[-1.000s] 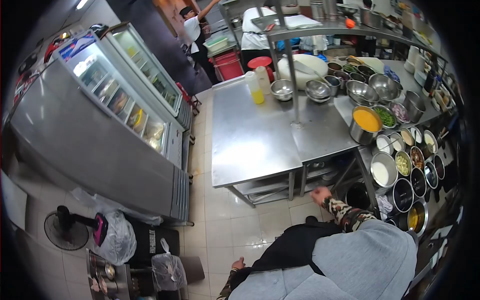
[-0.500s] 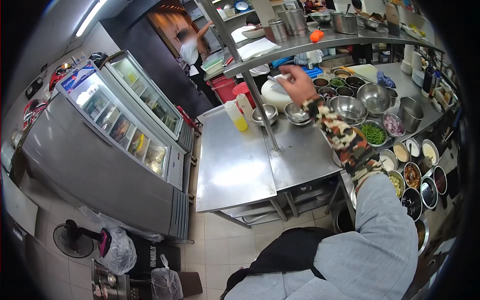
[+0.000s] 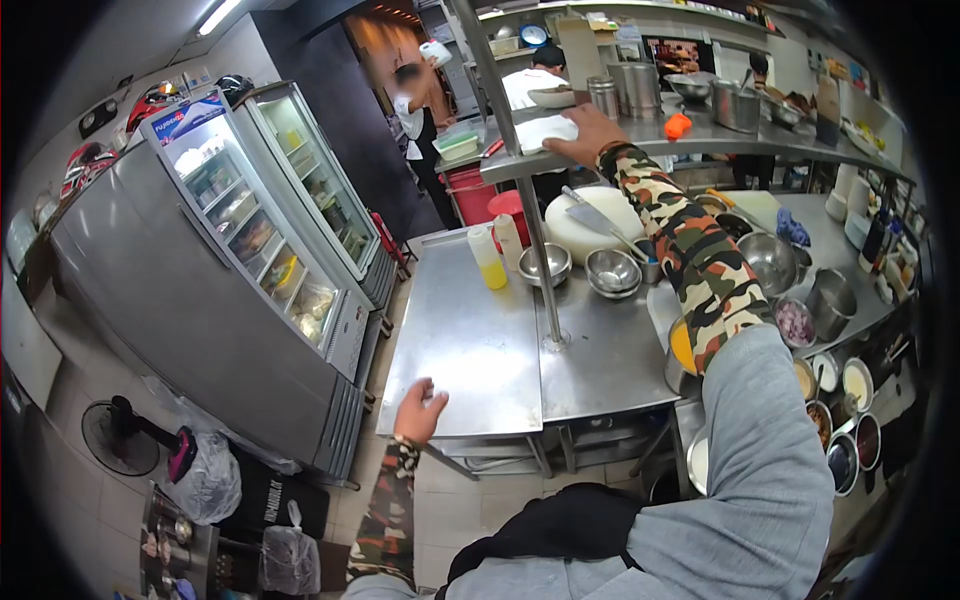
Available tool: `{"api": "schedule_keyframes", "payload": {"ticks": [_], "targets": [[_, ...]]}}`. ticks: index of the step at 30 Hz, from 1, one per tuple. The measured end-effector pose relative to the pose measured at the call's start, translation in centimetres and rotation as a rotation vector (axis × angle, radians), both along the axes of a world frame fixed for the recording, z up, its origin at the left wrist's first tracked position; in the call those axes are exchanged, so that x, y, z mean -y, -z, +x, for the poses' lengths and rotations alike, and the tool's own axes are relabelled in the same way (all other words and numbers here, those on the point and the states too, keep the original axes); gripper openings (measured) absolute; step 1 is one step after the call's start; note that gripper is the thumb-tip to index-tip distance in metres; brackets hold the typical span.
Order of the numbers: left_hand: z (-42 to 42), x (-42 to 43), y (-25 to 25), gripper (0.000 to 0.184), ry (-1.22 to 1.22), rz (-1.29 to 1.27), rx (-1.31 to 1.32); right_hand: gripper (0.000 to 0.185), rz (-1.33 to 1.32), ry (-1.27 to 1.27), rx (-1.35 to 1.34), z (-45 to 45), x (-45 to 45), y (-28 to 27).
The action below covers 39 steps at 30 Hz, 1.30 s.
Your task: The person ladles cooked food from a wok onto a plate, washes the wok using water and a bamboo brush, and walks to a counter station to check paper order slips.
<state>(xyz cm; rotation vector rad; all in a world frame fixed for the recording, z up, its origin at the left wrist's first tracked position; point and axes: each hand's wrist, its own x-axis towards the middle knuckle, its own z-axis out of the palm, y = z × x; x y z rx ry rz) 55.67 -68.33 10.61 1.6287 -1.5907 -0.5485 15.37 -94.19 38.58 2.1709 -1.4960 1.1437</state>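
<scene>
My right hand point(image 3: 583, 136) reaches up to the raised steel shelf, fingers stretched over the right edge of a stack of white paper sheets point(image 3: 543, 131). Whether it grips a sheet, I cannot make out. Low at the front of the steel table point(image 3: 455, 340), my left hand point(image 3: 420, 410) hovers by the edge, fingers apart and holding nothing. Below the shelf lies a large knife or cleaver point(image 3: 592, 214) across a round white block point(image 3: 590, 235). Nearby stand metal bowls point(image 3: 612, 270) and a squeeze bottle of yellow liquid point(image 3: 488, 258).
A metal post point(image 3: 543, 260) rises from the table. The shelf point(image 3: 640, 143) carries an orange object point(image 3: 678, 125) and steel pots point(image 3: 735, 105). Bowls of ingredients, including chopped onion point(image 3: 793, 322), stand right. Glass-door fridges point(image 3: 250, 220) line the left. A person point(image 3: 412, 120) stands at the back.
My right hand has moved from above the white block up to the paper sheets on the shelf. My left hand has come into view at the table's front edge. The view has shifted.
</scene>
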Motion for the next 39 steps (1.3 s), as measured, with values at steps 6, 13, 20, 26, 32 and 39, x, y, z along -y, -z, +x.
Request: {"api": "schedule_keyframes", "payload": {"ticks": [6, 13, 20, 26, 32, 39], "targets": [[-7.8, 9.7, -14.6, 0.054, 0.188, -0.405, 0.064, 0.068, -0.013, 0.017, 0.185, -0.2, 1.1, -1.0], [-10.9, 23.6, -25.0, 0.035, 0.005, -0.744, 0.031, 0.066, -0.011, 0.087, 0.373, 0.3, 1.4, -1.0], [-15.0, 30.2, -31.4, 0.044, 0.095, -0.278, 0.485, 0.063, -0.112, 0.144, 0.259, 0.7, 0.3, -0.1], [-15.9, 37.3, -31.0, 0.053, 0.154, -0.284, 0.768, 0.060, -0.086, 0.102, 0.356, 0.2, 0.6, -0.5], [-16.2, 42.1, -31.1, 0.050, 0.210, -0.532, 0.509, 0.064, 0.009, 0.204, 0.325, 0.6, 0.7, -0.3], [-17.0, 42.9, -30.1, 0.035, 0.157, -0.603, 0.892, 0.056, -0.165, 0.239, 0.374, 0.7, 1.0, -0.1]]}}
